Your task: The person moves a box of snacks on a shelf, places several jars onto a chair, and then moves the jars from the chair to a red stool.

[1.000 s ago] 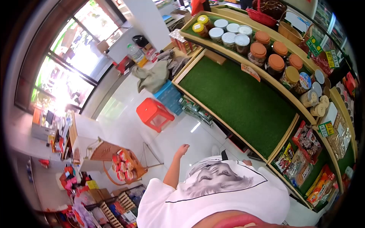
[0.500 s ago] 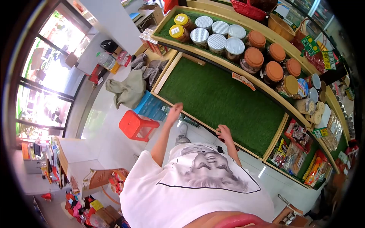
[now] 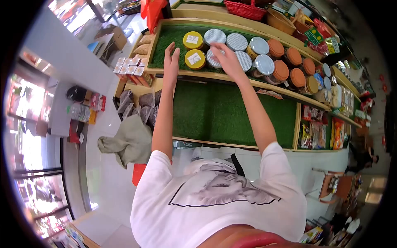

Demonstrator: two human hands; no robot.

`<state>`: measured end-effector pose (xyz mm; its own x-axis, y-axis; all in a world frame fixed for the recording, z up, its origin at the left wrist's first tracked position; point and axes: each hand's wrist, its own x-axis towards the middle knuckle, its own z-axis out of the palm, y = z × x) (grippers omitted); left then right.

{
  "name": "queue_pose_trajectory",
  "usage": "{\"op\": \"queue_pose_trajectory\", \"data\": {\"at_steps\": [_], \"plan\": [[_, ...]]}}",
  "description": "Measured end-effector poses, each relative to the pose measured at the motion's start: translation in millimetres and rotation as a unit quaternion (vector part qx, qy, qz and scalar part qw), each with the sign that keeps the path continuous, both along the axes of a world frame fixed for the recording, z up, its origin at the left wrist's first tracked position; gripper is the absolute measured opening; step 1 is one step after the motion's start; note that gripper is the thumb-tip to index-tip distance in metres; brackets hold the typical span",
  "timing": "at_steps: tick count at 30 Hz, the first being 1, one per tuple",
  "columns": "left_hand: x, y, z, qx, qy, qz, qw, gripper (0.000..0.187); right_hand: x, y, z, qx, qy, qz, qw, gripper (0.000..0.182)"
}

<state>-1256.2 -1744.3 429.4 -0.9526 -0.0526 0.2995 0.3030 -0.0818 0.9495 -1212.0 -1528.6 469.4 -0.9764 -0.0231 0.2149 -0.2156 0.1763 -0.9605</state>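
Both arms reach out to the upper green shelf. My left hand, fingers apart and empty, is over the shelf's left end, just left of two yellow-lidded jars. Over the patterned white-lidded jars is my right hand, its fingers spread, partly covering the front one; whether it touches the lid I cannot tell. Farther right stand jars with pale blue lids and several with orange lids.
Below lies a green-lined lower shelf with a wooden rim. Bagged dark goods and a grey-green cloth are at its left. Small boxes stand above them. Snack packets fill the right compartments. A red basket is at the top.
Both hands have moved up and forward from the lower shelf's front edge to the upper shelf with the jars. The camera view has turned and shifted, with the shelf now more level.
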Motion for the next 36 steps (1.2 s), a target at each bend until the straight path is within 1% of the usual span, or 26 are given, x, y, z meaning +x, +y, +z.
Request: {"op": "queue_pose_trajectory", "data": {"at_steps": [1,4,5,6,7,9,11,12,13,14,15,16,17,18,19,21,23,24,25,27,28,29,31,33,35,36], "plan": [[-20.2,1.9,-4.5,0.002,-0.028,-0.027,0.999,0.051,-28.0,-7.4,2.5,0.042,0.024,-0.031,0.998,0.051],[-61.2,11.7,-13.8,0.034,-0.076,-0.132,0.988,0.055,-80.1,-22.1,2.3,0.186,-0.053,-0.024,0.981,0.059],[-69.4,17.0,-18.0,0.048,-0.088,-0.172,0.980,0.057,-102.2,-20.3,-22.6,0.179,-0.049,-0.012,0.983,0.065],[-75.4,22.4,-21.2,0.067,-0.071,-0.174,0.980,0.054,-115.3,-22.6,-46.8,0.178,-0.006,-0.030,0.984,0.066],[-79.0,22.0,-21.5,0.054,-0.040,-0.165,0.984,0.048,-125.8,-23.0,-56.4,0.179,0.039,-0.051,0.982,0.066],[-76.9,21.0,-12.9,0.106,-0.067,-0.207,0.970,0.042,-97.4,-34.0,-14.9,0.121,-0.123,-0.022,0.985,0.063],[-98.7,19.5,-26.6,0.084,-0.020,-0.203,0.975,0.040,-93.5,-37.0,-16.2,0.143,0.041,-0.006,0.989,0.059],[-85.5,19.4,-7.6,0.120,-0.051,-0.187,0.974,0.039,-92.9,-42.5,-11.5,0.113,0.109,0.005,0.988,0.054],[-83.0,18.9,6.1,0.081,0.002,-0.173,0.982,0.040,-85.5,-48.7,-1.2,0.126,0.186,-0.038,0.974,0.054],[-79.6,18.3,20.3,0.044,0.054,-0.155,0.986,0.040,-79.7,-52.3,9.8,0.162,0.178,-0.078,0.967,0.054],[-72.6,16.6,45.8,0.066,0.051,-0.162,0.983,0.042,-64.0,-56.0,32.8,0.130,0.247,-0.097,0.955,0.056],[-60.3,19.7,72.1,0.033,0.108,-0.140,0.984,0.045,-64.7,-56.3,42.8,0.109,0.305,-0.113,0.939,0.057],[-44.3,24.4,101.5,0.002,0.167,-0.114,0.979,0.048,-40.2,-53.2,75.8,0.055,0.283,-0.076,0.954,0.057],[-21.4,30.5,131.1,-0.016,0.196,-0.087,0.977,0.050,-18.5,-52.2,99.7,-0.029,0.285,-0.054,0.957,0.054],[3.9,37.6,156.8,-0.030,0.222,-0.058,0.973,0.053,-3.3,-43.5,119.2,0.017,0.344,-0.059,0.937,0.056],[44.9,56.8,194.2,-0.008,0.333,-0.053,0.941,0.056,41.8,-27.8,155.0,0.000,0.384,-0.038,0.923,0.061],[99.2,85.6,222.5,0.047,0.383,-0.083,0.919,0.063,82.3,-6.4,178.9,0.060,0.457,-0.045,0.886,0.071],[111.4,91.8,225.4,-0.007,0.440,-0.078,0.895,0.068,106.7,2.7,187.5,0.034,0.446,-0.026,0.894,0.079],[133.2,106.9,226.8,0.008,0.440,-0.100,0.892,0.071,131.7,13.9,193.2,0.006,0.467,-0.005,0.884,0.087],[181.0,143.9,227.1,0.067,0.457,-0.146,0.875,0.070,196.6,44.1,200.8,0.078,0.493,-0.052,0.865,0.089],[201.7,164.6,219.9,0.119,0.432,-0.193,0.873,0.068,229.1,58.8,199.2,0.110,0.486,-0.077,0.863,0.090],[226.4,177.0,215.6,0.086,0.446,-0.213,0.865,0.069,262.6,71.1,192.3,0.136,0.480,-0.107,0.860,0.091],[282.7,213.7,195.9,0.141,0.428,-0.369,0.813,0.073,339.1,92.8,166.0,0.154,0.449,-0.206,0.856,0.086],[334.9,242.0,176.4,0.052,0.434,-0.448,0.780,0.072,420.6,114.3,138.1,0.166,0.402,-0.293,0.852,0.085],[395.3,275.0,150.6,0.014,0.381,-0.559,0.736,0.072,494.4,128.7,96.3,0.114,0.344,-0.380,0.851,0.082],[428.7,292.0,133.2,0.017,0.330,-0.615,0.716,0.067,529.9,135.0,73.1,0.084,0.323,-0.420,0.844,0.079]]}}
